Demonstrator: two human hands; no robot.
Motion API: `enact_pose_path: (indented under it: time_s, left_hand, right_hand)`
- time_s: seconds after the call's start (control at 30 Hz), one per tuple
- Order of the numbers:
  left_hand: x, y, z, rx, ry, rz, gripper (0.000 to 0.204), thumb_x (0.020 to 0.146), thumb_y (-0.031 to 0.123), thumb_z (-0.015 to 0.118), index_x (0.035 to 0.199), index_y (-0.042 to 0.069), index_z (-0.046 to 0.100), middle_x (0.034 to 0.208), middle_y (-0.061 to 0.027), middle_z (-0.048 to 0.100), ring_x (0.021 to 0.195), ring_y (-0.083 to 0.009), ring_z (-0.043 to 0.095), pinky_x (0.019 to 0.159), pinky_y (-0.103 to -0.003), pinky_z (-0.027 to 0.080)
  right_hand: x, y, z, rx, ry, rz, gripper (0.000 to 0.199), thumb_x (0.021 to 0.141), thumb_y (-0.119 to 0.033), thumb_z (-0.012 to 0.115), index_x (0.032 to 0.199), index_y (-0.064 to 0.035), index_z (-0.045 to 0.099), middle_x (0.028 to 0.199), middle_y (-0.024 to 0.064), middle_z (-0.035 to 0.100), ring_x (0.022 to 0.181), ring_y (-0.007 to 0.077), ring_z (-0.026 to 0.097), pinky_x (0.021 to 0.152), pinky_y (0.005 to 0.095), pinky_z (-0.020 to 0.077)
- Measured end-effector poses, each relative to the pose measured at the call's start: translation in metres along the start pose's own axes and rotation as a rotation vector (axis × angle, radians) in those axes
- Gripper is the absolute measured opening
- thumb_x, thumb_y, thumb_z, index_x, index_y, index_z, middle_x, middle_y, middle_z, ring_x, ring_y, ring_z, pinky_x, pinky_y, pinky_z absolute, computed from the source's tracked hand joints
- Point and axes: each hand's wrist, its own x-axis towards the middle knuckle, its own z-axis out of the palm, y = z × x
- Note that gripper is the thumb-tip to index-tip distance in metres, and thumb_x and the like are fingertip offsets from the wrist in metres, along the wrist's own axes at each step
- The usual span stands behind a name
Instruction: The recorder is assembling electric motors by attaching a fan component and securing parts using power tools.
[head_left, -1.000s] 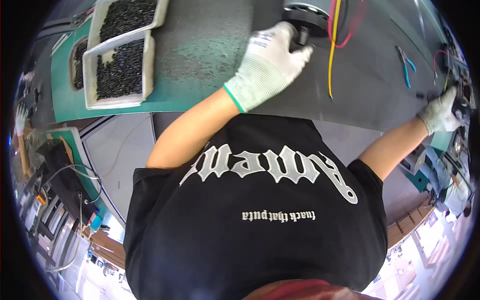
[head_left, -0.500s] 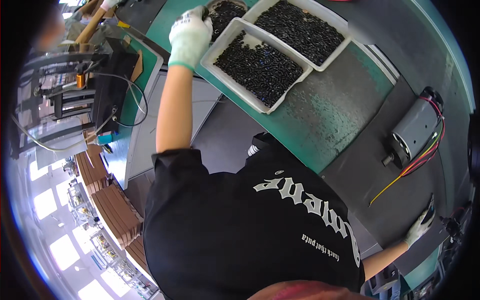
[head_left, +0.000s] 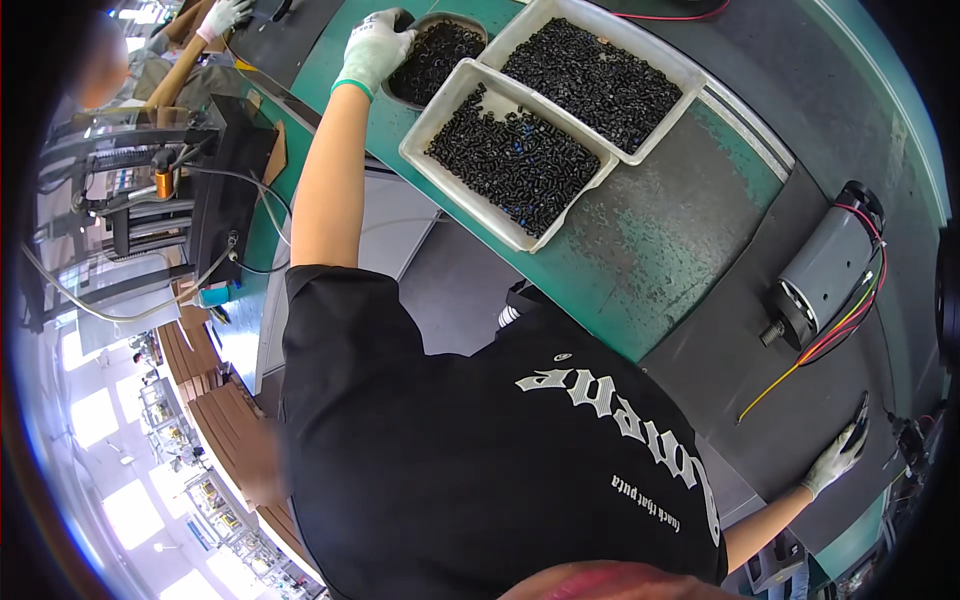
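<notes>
Left hand (head_left: pixel 375 45), white knit glove with green cuff: fingers curled down into round dark bowl of small black parts (head_left: pixel 440 55) at the green bench's far edge; what it grips cannot be told. Adjoining: two white rectangular trays of black screws (head_left: pixel 505 150), touching. Right hand (head_left: pixel 838 455), gloved: spread flat on dark mat (head_left: pixel 770 410), holding nothing, near grey cylindrical motor with red and yellow wires (head_left: pixel 825 270).

Black short-sleeved T-shirt (head_left: pixel 480 450) with white lettering, frame centre and bottom; white knit gloves with green cuffs on left hand (head_left: pixel 374 48) and right hand (head_left: pixel 836 458).
</notes>
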Motion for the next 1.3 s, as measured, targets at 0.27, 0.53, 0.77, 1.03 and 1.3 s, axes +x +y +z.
enact_pose_path:
  time_s: [0.27,0.53,0.77,1.03,1.3]
  left_hand:
    - [0.002,-0.001,0.001,-0.293,-0.213,-0.092,0.033,0.085,0.024,0.063,0.111,0.003,0.064,0.101,-0.0207,0.068,0.097,-0.0357,0.064,0.086,-0.041,0.050]
    - [0.008,-0.001,-0.004,-0.192,-0.220,0.059,0.031,0.087,0.023,0.060,0.110,0.002,0.064,0.101,-0.0211,0.068,0.097,-0.0370,0.064,0.085,-0.041,0.050]
    - [0.010,-0.004,-0.002,-0.216,-0.138,0.151,0.028,0.088,0.022,0.058,0.107,0.002,0.065,0.101,-0.0213,0.067,0.098,-0.0378,0.063,0.084,-0.042,0.050]
    - [0.008,0.004,-0.015,-0.008,-0.049,0.202,0.024,0.089,0.020,0.057,0.106,0.006,0.068,0.103,-0.0182,0.067,0.095,-0.0376,0.063,0.082,-0.041,0.051]
    - [-0.017,0.007,-0.033,-0.838,-0.020,-0.206,0.024,0.089,0.020,0.065,0.102,0.000,0.071,0.087,-0.0057,0.072,0.070,-0.0113,0.063,0.068,-0.025,0.049]
  right_hand:
    - [-0.005,0.001,-0.002,-0.013,0.020,-0.011,0.062,0.096,-0.052,0.046,0.139,-0.0071,0.048,0.140,0.0194,0.048,0.130,0.0367,0.041,0.108,0.0444,0.0307]
    - [-0.011,-0.003,-0.011,-0.033,0.023,0.013,0.058,0.097,-0.048,0.046,0.138,-0.0073,0.048,0.139,0.0184,0.048,0.129,0.0347,0.043,0.108,0.0443,0.0326]
    - [-0.013,0.006,-0.010,-0.060,0.042,0.030,0.058,0.097,-0.048,0.046,0.138,-0.0078,0.049,0.139,0.0172,0.049,0.128,0.0344,0.043,0.108,0.0440,0.0334]
    - [-0.013,-0.001,-0.014,-0.048,0.055,0.013,0.057,0.097,-0.049,0.046,0.138,-0.0092,0.049,0.139,0.0173,0.049,0.128,0.0348,0.044,0.107,0.0445,0.0342]
    - [-0.014,-0.013,-0.018,-0.332,-0.039,-0.039,0.051,0.100,-0.041,0.045,0.134,-0.0035,0.050,0.123,0.0266,0.054,0.116,0.0400,0.049,0.098,0.0454,0.0393]
